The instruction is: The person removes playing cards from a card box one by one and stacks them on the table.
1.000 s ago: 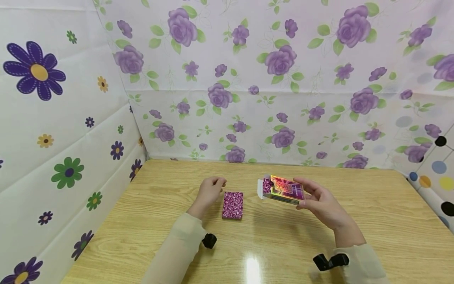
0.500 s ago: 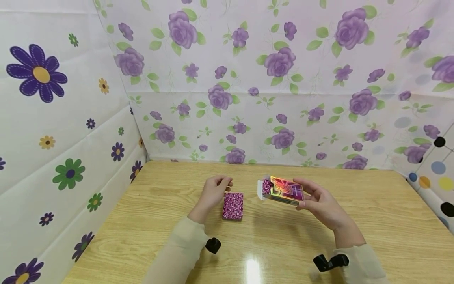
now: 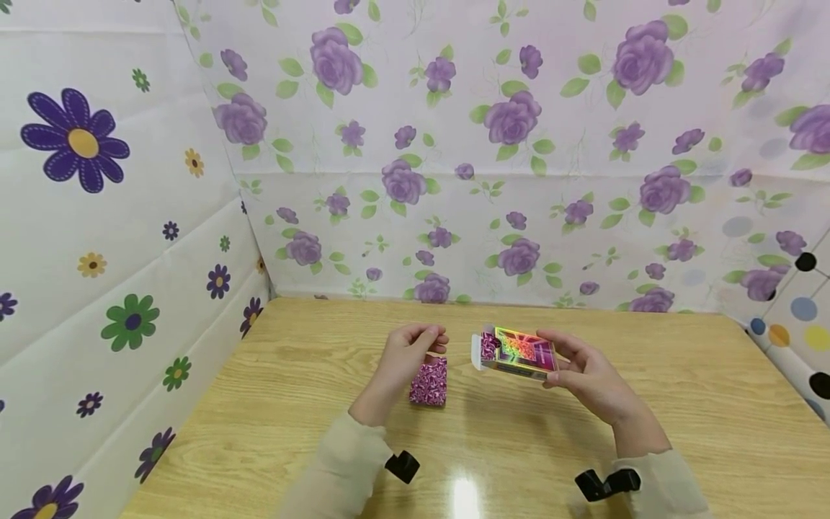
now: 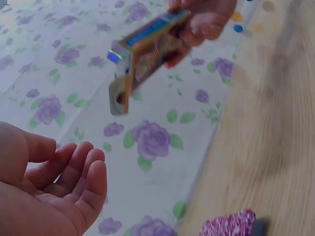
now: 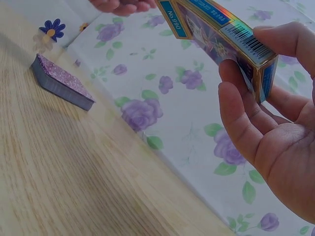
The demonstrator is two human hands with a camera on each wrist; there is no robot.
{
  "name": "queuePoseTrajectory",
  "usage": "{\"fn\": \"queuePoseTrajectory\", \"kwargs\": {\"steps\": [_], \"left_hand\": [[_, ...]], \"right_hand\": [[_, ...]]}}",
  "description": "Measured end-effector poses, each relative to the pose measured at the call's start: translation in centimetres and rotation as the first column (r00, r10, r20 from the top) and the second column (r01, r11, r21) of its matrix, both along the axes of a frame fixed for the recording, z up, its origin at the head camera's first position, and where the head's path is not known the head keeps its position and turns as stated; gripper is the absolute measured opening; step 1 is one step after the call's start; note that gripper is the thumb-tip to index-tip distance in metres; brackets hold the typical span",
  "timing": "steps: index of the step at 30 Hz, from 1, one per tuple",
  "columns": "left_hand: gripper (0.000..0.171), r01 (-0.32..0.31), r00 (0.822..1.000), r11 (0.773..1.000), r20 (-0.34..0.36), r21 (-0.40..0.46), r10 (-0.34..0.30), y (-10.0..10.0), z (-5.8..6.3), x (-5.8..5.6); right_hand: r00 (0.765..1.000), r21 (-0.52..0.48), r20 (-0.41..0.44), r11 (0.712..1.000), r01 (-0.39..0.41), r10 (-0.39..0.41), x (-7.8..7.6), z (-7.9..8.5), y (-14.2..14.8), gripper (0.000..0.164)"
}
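My right hand [image 3: 593, 378] holds a shiny playing card box [image 3: 521, 351] above the table, thumb and fingers at its right end. The flap [image 4: 118, 96] at the box's left end stands open, and purple swirl-patterned card backs show there. In the right wrist view, a barcode faces up near my thumb. My left hand [image 3: 411, 349] hovers left of the box with loosely curled fingers and nothing in them. Below it, a deck of cards [image 3: 429, 386] with magenta swirl backs lies squared on the table; the hand hides its far left corner in the head view.
The wooden table [image 3: 292, 375] ends at a flower-printed cloth [image 3: 467, 238] along the back. Another flowered cloth [image 3: 194, 317] stands along the left side. A black wrist device [image 3: 403, 466] sits on the left cuff, with another wrist device [image 3: 607, 484] on the right cuff.
My left hand has moved right, from beside the deck to over its far end, closer to the box's open flap. The right hand and box have stayed almost still.
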State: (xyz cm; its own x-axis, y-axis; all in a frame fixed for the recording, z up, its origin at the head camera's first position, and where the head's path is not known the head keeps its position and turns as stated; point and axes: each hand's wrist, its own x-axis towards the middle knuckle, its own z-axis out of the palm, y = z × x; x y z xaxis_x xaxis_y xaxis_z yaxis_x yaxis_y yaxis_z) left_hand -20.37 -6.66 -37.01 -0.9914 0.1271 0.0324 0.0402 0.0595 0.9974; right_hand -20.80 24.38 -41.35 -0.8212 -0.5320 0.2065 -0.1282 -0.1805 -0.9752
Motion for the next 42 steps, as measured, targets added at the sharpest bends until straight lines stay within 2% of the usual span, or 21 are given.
{"fn": "queuePoseTrajectory", "kwargs": {"steps": [5, 10, 20, 31, 35, 42], "left_hand": [[0.03, 0.034, 0.999, 0.996, -0.009, 0.081, -0.033, 0.6, 0.1, 0.2], [0.029, 0.059, 0.998, 0.989, 0.011, 0.139, -0.061, 1.2, 0.0, 0.4], [0.029, 0.119, 0.993, 0.975, -0.018, 0.189, -0.118, 2.4, -0.6, 1.0], [0.027, 0.066, 0.998, 0.99, -0.019, 0.123, -0.064, 3.1, -1.4, 0.9], [0.027, 0.054, 0.998, 0.994, -0.024, 0.093, -0.052, 3.6, -1.9, 0.9], [0.027, -0.004, 1.0, 0.998, 0.02, 0.066, 0.002, 4.5, -2.7, 1.2]], "right_hand": [[1.0, -0.001, 0.005, 1.0, -0.008, 0.008, -0.1, -0.2, 0.1, 0.063], [1.0, -0.001, 0.0, 1.0, -0.02, 0.02, -0.2, -0.4, 0.1, 0.062], [1.0, 0.009, 0.003, 1.0, -0.028, 0.028, -0.4, -0.6, 0.1, 0.064], [1.0, 0.022, 0.015, 1.0, -0.007, 0.007, -0.3, -0.6, 0.1, 0.064], [1.0, 0.005, 0.012, 1.0, -0.023, 0.023, -0.3, -0.7, 0.1, 0.063], [0.997, -0.035, -0.015, 0.997, -0.071, 0.071, -0.3, -0.8, -0.3, 0.062]]}}
